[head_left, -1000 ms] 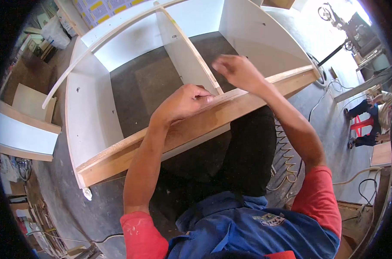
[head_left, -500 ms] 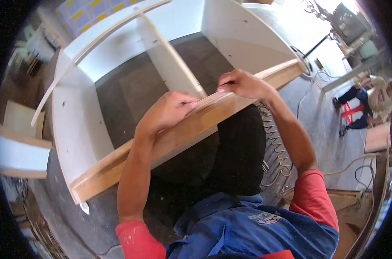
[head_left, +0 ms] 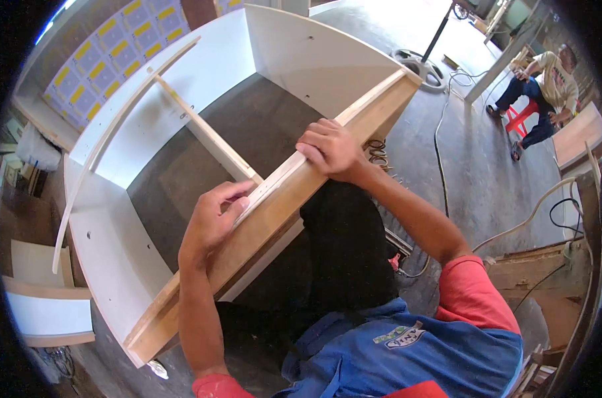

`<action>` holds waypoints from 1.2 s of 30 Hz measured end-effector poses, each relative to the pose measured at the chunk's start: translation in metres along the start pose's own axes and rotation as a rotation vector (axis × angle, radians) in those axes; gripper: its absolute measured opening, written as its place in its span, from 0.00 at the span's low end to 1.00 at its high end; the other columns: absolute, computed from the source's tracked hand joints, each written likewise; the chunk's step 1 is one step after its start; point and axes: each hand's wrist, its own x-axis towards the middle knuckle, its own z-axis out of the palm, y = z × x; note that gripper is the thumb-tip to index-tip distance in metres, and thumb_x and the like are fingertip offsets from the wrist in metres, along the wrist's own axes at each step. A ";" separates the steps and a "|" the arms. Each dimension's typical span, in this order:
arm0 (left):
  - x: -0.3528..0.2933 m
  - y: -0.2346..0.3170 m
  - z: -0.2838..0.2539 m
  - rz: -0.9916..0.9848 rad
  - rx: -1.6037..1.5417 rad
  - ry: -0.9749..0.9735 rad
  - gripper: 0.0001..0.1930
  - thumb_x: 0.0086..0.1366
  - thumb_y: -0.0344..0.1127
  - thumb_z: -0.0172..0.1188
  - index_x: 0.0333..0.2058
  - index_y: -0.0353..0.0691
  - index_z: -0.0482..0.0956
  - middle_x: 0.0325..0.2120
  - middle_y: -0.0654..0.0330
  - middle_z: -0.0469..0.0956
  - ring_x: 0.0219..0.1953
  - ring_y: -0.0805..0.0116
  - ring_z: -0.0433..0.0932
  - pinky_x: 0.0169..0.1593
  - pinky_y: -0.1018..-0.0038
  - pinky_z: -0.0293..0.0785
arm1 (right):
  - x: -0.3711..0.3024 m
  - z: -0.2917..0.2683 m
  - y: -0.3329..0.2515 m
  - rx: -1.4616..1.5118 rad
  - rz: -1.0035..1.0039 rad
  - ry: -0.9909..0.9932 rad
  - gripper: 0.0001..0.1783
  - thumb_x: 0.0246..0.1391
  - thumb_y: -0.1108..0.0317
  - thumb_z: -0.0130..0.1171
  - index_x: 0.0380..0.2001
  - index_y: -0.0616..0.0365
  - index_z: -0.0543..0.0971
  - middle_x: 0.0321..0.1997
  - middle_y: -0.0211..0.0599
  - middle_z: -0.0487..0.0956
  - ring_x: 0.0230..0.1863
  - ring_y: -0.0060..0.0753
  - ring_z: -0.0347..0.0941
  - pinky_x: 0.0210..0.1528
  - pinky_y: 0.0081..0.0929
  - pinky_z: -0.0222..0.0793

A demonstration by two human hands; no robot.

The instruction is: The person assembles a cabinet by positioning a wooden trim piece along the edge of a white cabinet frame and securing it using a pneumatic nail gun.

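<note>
A white box-like cabinet frame [head_left: 118, 245] lies on the floor in front of me, with a wooden divider [head_left: 204, 129] across its inside. Its near side is a long light-brown wooden rail [head_left: 274, 205]. Over the rail's top edge, right of the divider, my right hand [head_left: 331, 149] is curled, fingers wrapped round it. My left hand [head_left: 214, 219] rests at the same edge, left of the divider, thumb and forefinger apart. A pale seam or thin strip runs along the edge between the hands.
A long thin bowed strip [head_left: 108, 136] leans over the frame's left side. A white panel piece [head_left: 49, 313] lies at the left. Right of me are a hose [head_left: 440, 159] on the floor and a wheel-like base [head_left: 420, 69]. Another person [head_left: 539, 93] sits on a red stool [head_left: 521, 118] at the far right.
My right hand has gone from pinching at the edge to wrapping over the rail. My left hand's thumb and forefinger have spread. My view has shifted, and the frame appears turned and farther left.
</note>
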 end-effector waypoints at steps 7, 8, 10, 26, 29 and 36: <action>0.027 0.045 0.052 0.248 0.490 0.295 0.37 0.55 0.36 0.72 0.63 0.33 0.71 0.51 0.49 0.78 0.56 0.52 0.76 0.62 0.61 0.69 | -0.003 0.009 0.001 -0.030 -0.005 0.141 0.09 0.58 0.65 0.60 0.27 0.57 0.81 0.28 0.37 0.76 0.34 0.42 0.73 0.40 0.38 0.70; 0.034 0.052 0.063 0.226 0.626 0.268 0.40 0.53 0.37 0.73 0.64 0.33 0.69 0.54 0.47 0.76 0.59 0.50 0.74 0.64 0.59 0.68 | -0.003 0.008 0.002 -0.015 -0.031 0.190 0.07 0.57 0.67 0.61 0.27 0.57 0.80 0.27 0.37 0.75 0.33 0.42 0.72 0.39 0.37 0.69; 0.045 0.063 0.076 0.152 0.648 0.217 0.41 0.50 0.39 0.76 0.61 0.32 0.69 0.53 0.46 0.74 0.58 0.47 0.72 0.63 0.56 0.67 | -0.004 0.009 0.003 -0.014 -0.013 0.212 0.08 0.57 0.66 0.61 0.26 0.57 0.81 0.28 0.37 0.75 0.34 0.43 0.72 0.40 0.37 0.70; 0.060 0.055 0.095 0.118 0.654 0.318 0.39 0.45 0.35 0.79 0.57 0.32 0.73 0.47 0.49 0.74 0.52 0.47 0.73 0.59 0.56 0.69 | -0.002 0.012 0.004 0.001 -0.020 0.262 0.07 0.54 0.67 0.62 0.25 0.58 0.81 0.26 0.36 0.75 0.31 0.42 0.71 0.38 0.38 0.69; 0.060 0.061 0.096 0.106 0.627 0.315 0.40 0.45 0.34 0.78 0.58 0.31 0.72 0.47 0.49 0.74 0.52 0.47 0.73 0.59 0.56 0.69 | -0.003 0.010 0.004 -0.014 -0.015 0.246 0.06 0.54 0.68 0.62 0.26 0.58 0.81 0.26 0.36 0.75 0.31 0.42 0.71 0.38 0.38 0.69; 0.065 0.055 0.105 0.115 0.694 0.371 0.42 0.45 0.37 0.76 0.60 0.31 0.69 0.46 0.48 0.73 0.53 0.46 0.72 0.60 0.53 0.67 | -0.003 0.007 0.008 -0.031 0.001 0.163 0.06 0.55 0.67 0.61 0.28 0.56 0.81 0.26 0.37 0.76 0.33 0.43 0.73 0.40 0.37 0.70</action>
